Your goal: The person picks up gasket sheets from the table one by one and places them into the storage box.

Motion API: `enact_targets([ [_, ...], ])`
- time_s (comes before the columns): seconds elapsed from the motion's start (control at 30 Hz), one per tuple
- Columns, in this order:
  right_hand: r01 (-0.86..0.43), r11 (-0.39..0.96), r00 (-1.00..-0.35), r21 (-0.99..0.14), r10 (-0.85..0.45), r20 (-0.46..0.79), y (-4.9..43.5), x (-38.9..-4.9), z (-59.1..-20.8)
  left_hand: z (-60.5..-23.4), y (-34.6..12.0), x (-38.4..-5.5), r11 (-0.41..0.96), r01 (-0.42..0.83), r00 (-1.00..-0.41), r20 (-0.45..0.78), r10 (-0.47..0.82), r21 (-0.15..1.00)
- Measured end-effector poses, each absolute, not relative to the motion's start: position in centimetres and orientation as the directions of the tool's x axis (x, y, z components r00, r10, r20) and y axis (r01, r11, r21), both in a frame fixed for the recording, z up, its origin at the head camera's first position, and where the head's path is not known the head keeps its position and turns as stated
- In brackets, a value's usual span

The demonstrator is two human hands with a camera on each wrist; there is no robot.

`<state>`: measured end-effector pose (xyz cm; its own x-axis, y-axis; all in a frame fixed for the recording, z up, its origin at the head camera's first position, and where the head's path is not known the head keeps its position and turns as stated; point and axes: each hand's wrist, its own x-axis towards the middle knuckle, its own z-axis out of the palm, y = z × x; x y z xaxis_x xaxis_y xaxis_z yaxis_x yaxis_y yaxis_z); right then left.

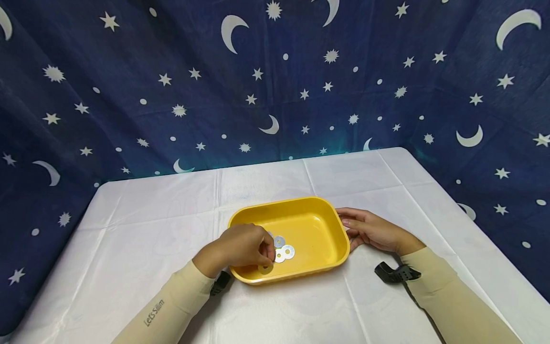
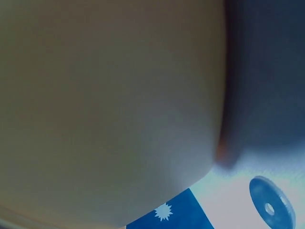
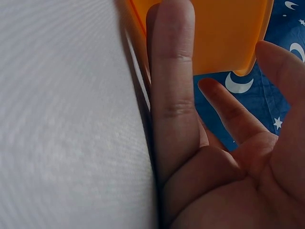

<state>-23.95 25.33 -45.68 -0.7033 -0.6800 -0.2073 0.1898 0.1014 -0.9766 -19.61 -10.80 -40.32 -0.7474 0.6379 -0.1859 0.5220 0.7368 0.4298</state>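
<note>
A yellow rectangular tray [image 1: 296, 274] stands on the table at an angle. Inside its left half lie several flat metal washers, among them one silver washer [image 1: 288, 251] overlapping another. A darker-looking washer [image 1: 265, 269] lies in the shade of my left hand [image 1: 247, 246], which reaches over the tray's left side. That hand's thumb and forefinger come together right at the silver washers; I cannot tell whether they pinch one. The left wrist view is mostly blocked, with a washer [image 2: 271, 205] at lower right. Against the tray's right end rests my right hand [image 1: 374, 231], fingers extended.
White cloth covers the table [image 1: 154, 229]. Behind and beside it hangs a dark blue curtain [image 1: 206, 110] patterned with moons and stars. A black wrist device [image 1: 393, 274] sits below the right wrist, and another [image 1: 220, 283] by the left.
</note>
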Motion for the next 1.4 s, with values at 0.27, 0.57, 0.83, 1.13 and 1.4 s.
enact_targets([
  [0.27,0.185,0.102,-0.703,-0.977,-0.681,-0.204,25.4,-24.0,-45.9,-40.2,-10.7,-19.5,0.746,0.525,-0.756,-0.180,0.630,0.410],
  [0.57,0.190,0.107,-0.705,-0.976,-0.677,-0.211,25.4,-24.0,-45.8,-40.5,-10.9,-19.6,0.706,0.529,-0.768,-0.088,0.635,0.470],
  [0.83,0.191,0.116,-0.707,-0.975,-0.672,-0.219,25.4,-24.0,-45.8,-39.8,-12.1,-19.2,0.608,0.461,-0.821,0.050,0.569,0.646],
  [1.13,0.192,0.120,-0.710,-0.974,-0.668,-0.222,25.3,-24.0,-45.8,-39.1,-15.0,-18.4,0.604,0.533,-0.841,0.292,0.455,0.593],
  [1.4,0.189,0.113,-0.710,-0.975,-0.670,-0.215,25.2,-23.9,-45.9,-39.2,-16.7,-17.8,0.628,0.514,-0.858,0.362,0.365,0.585],
])
